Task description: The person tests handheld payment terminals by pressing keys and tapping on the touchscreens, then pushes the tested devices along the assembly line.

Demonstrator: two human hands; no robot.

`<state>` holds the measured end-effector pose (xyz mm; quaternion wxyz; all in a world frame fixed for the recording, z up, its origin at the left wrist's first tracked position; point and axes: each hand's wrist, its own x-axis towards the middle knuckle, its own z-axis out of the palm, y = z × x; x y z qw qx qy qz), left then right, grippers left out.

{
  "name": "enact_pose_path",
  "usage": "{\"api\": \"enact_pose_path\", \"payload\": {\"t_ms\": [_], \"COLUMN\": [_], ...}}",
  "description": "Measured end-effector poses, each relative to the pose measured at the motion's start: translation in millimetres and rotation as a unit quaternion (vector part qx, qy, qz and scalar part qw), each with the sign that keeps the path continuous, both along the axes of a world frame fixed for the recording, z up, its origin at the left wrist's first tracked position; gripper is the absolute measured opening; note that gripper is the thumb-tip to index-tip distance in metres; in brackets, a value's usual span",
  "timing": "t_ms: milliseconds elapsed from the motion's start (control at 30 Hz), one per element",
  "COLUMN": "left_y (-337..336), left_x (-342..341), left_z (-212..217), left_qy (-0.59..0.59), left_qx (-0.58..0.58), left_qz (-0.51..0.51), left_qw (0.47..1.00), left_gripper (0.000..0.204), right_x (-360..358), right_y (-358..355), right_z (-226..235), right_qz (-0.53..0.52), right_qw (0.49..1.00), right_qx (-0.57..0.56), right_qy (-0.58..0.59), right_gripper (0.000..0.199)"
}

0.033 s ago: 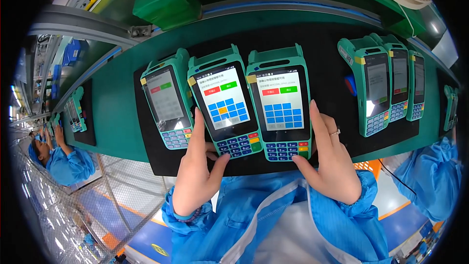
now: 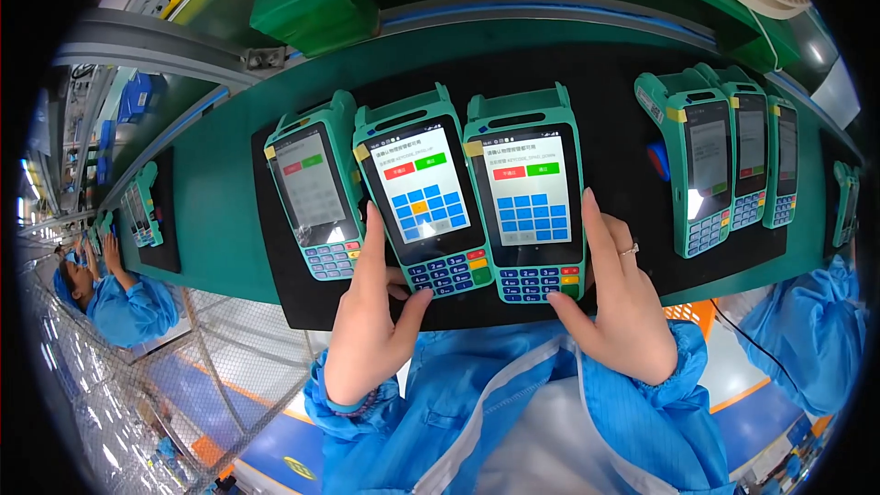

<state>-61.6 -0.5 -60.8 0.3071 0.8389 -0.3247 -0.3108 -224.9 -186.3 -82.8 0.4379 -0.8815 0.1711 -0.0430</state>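
Side by side in front of me are two green handheld payment terminals with lit screens, the left one [image 2: 424, 197] and the right one [image 2: 527, 188]. Both screens show a red and a green button above a grid of mostly blue squares. My left hand [image 2: 371, 325] grips the left terminal, index finger along its left edge and thumb on the lower keypad. On the right terminal, my right hand [image 2: 619, 312] holds the right edge, its thumb at the bottom keys. Fingers behind the terminals are partly hidden. A third terminal [image 2: 316, 192] with a dimmer screen stands just left of my left hand.
A black mat [image 2: 605, 119] lies under the terminals on the green bench [image 2: 215, 192]. Three more terminals [image 2: 706, 165] stand in a row to the right. Green shelving [image 2: 316, 23] runs along the back. A co-worker [image 2: 128, 298] sits at left; a blue sleeve [image 2: 807, 335] shows at right.
A small grey line of text on the left terminal's screen has changed. Both hands keep practically the same place and hold.
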Motion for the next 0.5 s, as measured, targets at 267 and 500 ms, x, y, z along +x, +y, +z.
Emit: {"api": "enact_pose_path", "payload": {"t_ms": [267,500], "left_y": [-10,-16], "left_x": [-11,-23], "left_z": [-3,-9], "left_qy": [-0.079,-0.154], "left_qx": [0.032,0.005], "left_qz": [0.022,0.038], "left_qw": [0.996,0.987], "left_gripper": [0.092,0.097], "right_x": [5,7], "right_y": [8,20], "right_z": [3,3], "right_qz": [-0.020,-0.052], "right_qw": [0.996,0.993], "right_qx": [-0.031,-0.083], "right_qy": [0.082,0.062], "right_gripper": [0.098,0.102]}}
